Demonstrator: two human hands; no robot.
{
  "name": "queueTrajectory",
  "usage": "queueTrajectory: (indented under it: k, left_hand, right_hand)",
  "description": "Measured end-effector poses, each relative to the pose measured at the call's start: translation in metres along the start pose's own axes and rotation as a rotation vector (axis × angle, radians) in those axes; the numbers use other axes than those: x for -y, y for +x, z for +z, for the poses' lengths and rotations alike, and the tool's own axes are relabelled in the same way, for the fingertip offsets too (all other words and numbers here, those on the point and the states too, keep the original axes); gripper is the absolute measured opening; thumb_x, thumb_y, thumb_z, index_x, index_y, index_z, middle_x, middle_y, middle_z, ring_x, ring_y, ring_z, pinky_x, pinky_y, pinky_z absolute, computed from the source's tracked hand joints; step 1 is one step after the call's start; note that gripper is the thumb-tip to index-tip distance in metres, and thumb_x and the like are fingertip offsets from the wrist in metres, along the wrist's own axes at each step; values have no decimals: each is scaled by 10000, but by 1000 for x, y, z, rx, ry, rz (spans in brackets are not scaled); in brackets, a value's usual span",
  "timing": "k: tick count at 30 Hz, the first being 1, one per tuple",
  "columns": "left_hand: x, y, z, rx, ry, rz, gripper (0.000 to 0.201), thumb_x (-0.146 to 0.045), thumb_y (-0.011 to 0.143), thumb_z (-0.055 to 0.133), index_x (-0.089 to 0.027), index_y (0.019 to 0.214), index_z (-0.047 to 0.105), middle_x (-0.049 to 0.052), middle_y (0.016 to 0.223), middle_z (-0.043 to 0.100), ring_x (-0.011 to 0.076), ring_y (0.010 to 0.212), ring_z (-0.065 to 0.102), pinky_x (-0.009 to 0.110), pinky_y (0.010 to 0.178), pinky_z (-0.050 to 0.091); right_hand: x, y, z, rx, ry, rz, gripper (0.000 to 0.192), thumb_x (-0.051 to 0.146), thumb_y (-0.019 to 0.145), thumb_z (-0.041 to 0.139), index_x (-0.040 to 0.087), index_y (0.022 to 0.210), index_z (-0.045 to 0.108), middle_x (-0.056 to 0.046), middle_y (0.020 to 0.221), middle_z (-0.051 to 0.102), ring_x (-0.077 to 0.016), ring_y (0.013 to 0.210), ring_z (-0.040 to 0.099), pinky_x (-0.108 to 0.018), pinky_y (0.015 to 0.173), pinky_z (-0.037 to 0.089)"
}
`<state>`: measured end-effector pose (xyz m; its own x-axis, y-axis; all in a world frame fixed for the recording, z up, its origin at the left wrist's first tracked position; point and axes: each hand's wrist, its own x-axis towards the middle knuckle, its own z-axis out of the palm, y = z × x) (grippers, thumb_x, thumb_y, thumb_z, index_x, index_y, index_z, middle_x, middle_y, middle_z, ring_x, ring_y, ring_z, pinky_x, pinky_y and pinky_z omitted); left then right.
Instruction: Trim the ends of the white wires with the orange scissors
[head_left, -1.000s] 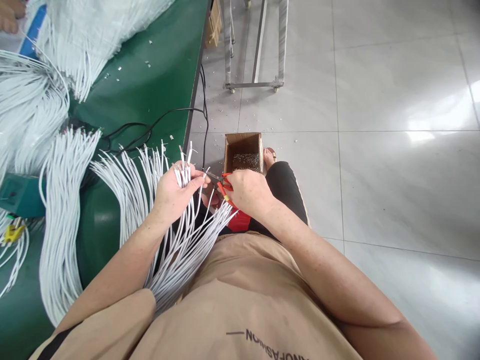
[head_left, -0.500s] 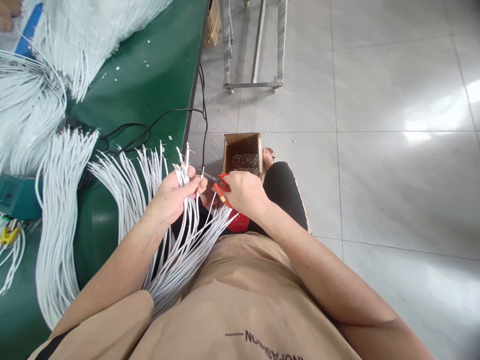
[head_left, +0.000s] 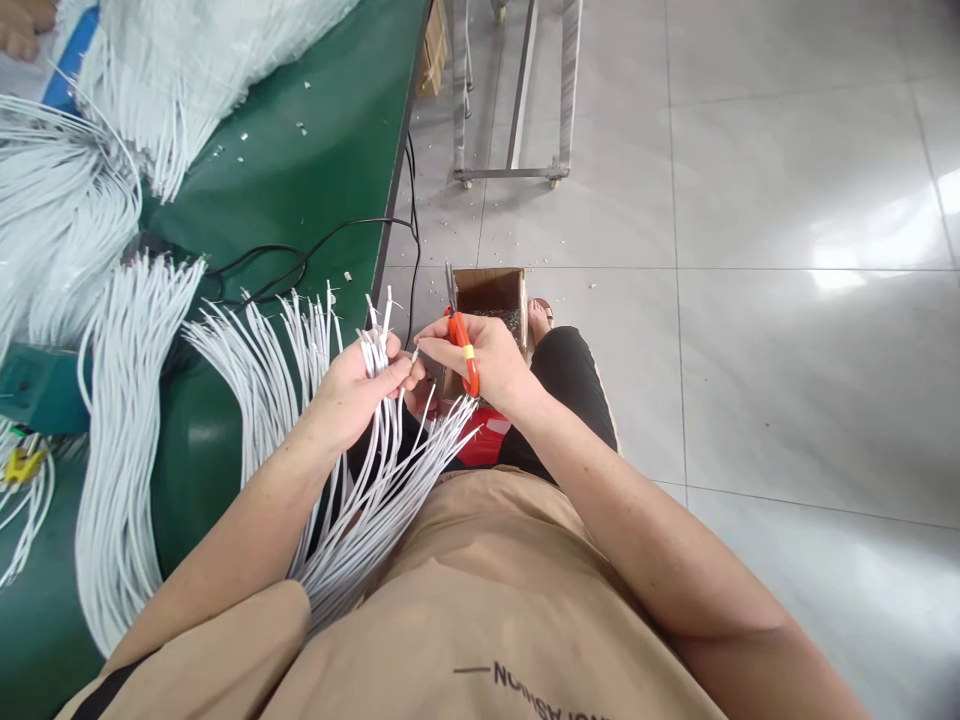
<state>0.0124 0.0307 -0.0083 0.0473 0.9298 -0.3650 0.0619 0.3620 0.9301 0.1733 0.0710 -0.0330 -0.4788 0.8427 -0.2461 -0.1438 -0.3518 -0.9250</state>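
Clutching a fan of white cables [head_left: 375,440], left hand [head_left: 358,385] curled tight; right hand [head_left: 487,360] closed around orange-handled scissors [head_left: 463,345], blades raised, fingertips pinching one cable end.

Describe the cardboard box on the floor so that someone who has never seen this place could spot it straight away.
Start at the long green table on the left and follow its right edge to the grey tiled floor. There, just beyond the person's right hand and beside a bare foot, stands a small open cardboard box. It is the only brown box by the knee, holding dark, speckled bits.
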Motion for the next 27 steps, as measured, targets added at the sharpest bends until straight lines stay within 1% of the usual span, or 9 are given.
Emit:
queueTrajectory:
  k: [4, 7, 9, 12, 13, 15, 18, 21, 27]
  left_hand:
    - [-2, -1, 1, 12, -10, -21, 244, -200, 765, 640, -197, 746, 396, -43, 630, 548, 82, 592, 516, 207, 542, 335]
    - [-1, -2, 2, -38, 40, -11, 268, -190, 729, 673, -204, 762, 408, -50, 647, 571, 101, 634, 562, 222, 595, 395]
    - [-1, -3, 4, -98, 134, 11, 308, -186, 683, 711, -210, 771, 416, -61, 643, 574, 111, 624, 573, 242, 622, 426]
    - [-2, -5, 10, -232, 376, 66, 329, -166, 628, 735, -210, 762, 437, -70, 634, 574, 108, 574, 552, 252, 616, 432]
    - [-3, -6, 12, -280, 466, 84, 316, -167, 626, 732, -209, 757, 448, -67, 640, 580, 111, 577, 553, 254, 617, 432]
    - [-5, -7, 14, -346, 611, 105, 266, -187, 643, 719, -205, 744, 473, -50, 669, 605, 124, 617, 572, 266, 650, 439]
    - [-5, -7, 12, -324, 612, 99, 195, -218, 703, 680, -203, 754, 493, -26, 723, 642, 144, 710, 614, 292, 751, 454]
    - [-2, -4, 6, -235, 396, 53, 191, -210, 735, 652, -205, 785, 468, -31, 707, 636, 145, 700, 635, 292, 738, 471]
    - [7, 1, -2, -140, 135, -5, 235, -201, 736, 674, -201, 830, 458, -31, 705, 635, 114, 641, 621, 228, 612, 435]
  right_hand:
    - [-3, -1, 3, -34, 89, 19, 188, 327, 706, 680, 150, 737, 625, 19, 593, 557, -79, 546, 479, -212, 532, 396]
    - [-8, -3, 11, -93, 133, 70, 191, 341, 722, 648, 160, 719, 588, 24, 577, 513, -88, 544, 456, -219, 513, 367]
    - [-11, -5, 17, -172, -1, 29, 176, 344, 745, 604, 173, 720, 566, 10, 616, 530, -103, 567, 466, -235, 528, 372]
    - [-12, -5, 22, -334, -350, -167, 177, 299, 700, 623, 185, 636, 504, -15, 708, 549, -132, 686, 491, -264, 626, 401]
    - [-12, -4, 22, -359, -402, -176, 200, 284, 684, 632, 187, 604, 476, -16, 702, 537, -138, 699, 488, -270, 639, 400]
    - [-11, 0, 20, -302, -295, -54, 229, 282, 691, 622, 188, 573, 449, -6, 637, 499, -132, 648, 474, -274, 615, 396]
    - [-12, 2, 11, -72, 164, 174, 240, 322, 723, 618, 174, 581, 493, 8, 587, 470, -111, 564, 459, -262, 554, 391]
    - [-16, 0, 6, 13, 419, 154, 197, 329, 715, 660, 144, 668, 609, 7, 632, 502, -101, 588, 481, -243, 548, 395]
    - [-19, -4, 5, -35, 368, 29, 153, 280, 720, 684, 137, 773, 704, 25, 604, 519, -74, 577, 469, -217, 556, 396]
